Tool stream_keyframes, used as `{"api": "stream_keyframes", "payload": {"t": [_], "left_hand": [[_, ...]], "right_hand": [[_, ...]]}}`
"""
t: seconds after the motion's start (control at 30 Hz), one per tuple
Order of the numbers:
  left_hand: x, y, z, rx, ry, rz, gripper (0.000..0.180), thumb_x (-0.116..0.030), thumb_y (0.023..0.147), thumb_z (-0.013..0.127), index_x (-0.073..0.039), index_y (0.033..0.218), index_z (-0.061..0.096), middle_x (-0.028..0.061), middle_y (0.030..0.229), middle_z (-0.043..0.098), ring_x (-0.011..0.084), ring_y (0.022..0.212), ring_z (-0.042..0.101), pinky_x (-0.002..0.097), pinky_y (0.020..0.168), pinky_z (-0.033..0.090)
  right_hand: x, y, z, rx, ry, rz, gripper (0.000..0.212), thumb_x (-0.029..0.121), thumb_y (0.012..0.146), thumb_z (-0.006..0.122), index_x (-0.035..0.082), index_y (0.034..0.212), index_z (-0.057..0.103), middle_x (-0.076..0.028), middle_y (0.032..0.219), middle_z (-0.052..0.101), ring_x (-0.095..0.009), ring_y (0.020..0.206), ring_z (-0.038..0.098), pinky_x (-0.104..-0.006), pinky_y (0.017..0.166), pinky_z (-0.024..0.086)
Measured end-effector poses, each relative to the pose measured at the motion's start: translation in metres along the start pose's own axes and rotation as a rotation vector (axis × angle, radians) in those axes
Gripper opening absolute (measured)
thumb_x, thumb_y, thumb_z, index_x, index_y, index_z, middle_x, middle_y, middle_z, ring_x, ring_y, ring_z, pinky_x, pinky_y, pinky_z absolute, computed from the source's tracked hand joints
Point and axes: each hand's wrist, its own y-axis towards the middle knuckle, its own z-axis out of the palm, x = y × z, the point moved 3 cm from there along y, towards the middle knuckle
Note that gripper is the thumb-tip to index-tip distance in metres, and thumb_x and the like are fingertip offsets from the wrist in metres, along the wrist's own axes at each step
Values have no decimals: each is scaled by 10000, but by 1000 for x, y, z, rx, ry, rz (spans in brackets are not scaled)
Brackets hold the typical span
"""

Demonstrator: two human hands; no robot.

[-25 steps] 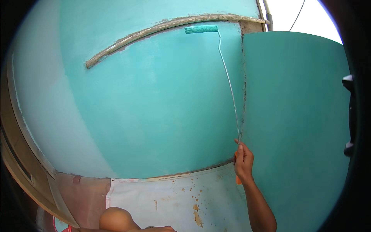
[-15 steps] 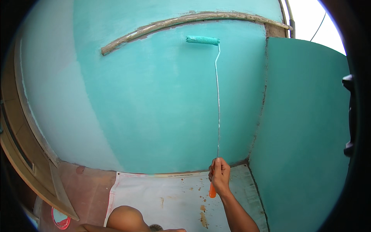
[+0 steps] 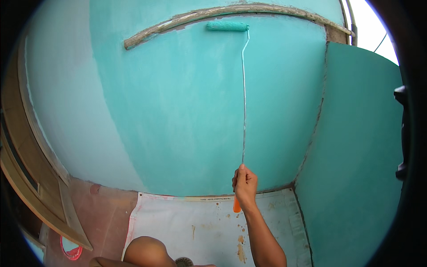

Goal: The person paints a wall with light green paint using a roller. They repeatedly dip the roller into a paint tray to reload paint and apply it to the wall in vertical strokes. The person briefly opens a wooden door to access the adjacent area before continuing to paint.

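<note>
The right hand (image 3: 245, 183) gripped the orange handle (image 3: 237, 204) of the paint roller (image 3: 227, 26). In the last half second the paint roller had climbed to just below the long pole (image 3: 253, 8), bringing the rolling to the upper teal wall (image 3: 187, 102). The left hand seemed out of view, its state impossible to tell.

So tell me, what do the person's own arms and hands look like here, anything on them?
The right hand is bare, with no glove and no ring that I can see. The right forearm shows no sleeve, watch or bracelet; it is slim at the wrist and widens toward the elbow. I can't make out the left hand clearly.
</note>
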Motion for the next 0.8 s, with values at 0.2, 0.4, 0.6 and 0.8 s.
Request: {"api": "stream_keyframes", "payload": {"t": [0.2,0.4,0.6,0.8], "left_hand": [[4,-1,-3,-40,-15,1,253,-283,888,658,-46,936,582,152,866,622,370,844,593,447,791,467],[2,3,-2,-50,-15,6,263,-281,874,668,-41,934,580,155,871,625,369,835,591,444,788,463],[1,10,3,6,-26,-45,269,-281,866,673,-42,930,569,160,838,603,366,832,582,434,787,447],[-2,18,10,40,-1,-67,275,-280,868,665,-41,941,553,161,847,590,362,844,577,433,800,437]], "right_hand": [[-68,-48,-30,-37,-122,94,468,331,1055,446,54,678,425,48,571,353,-59,547,316,-270,492,290],[-121,-125,-76,-68,-372,194,423,262,1042,446,14,700,445,-1,571,382,-99,563,350,-312,519,333],[-156,-214,-96,-59,-432,442,385,244,1025,457,-5,734,490,-85,579,447,-162,563,395,-355,565,380],[-165,-275,-98,-77,-527,454,422,235,1028,441,-2,681,479,-77,556,456,-156,537,409,-363,529,372]]}}
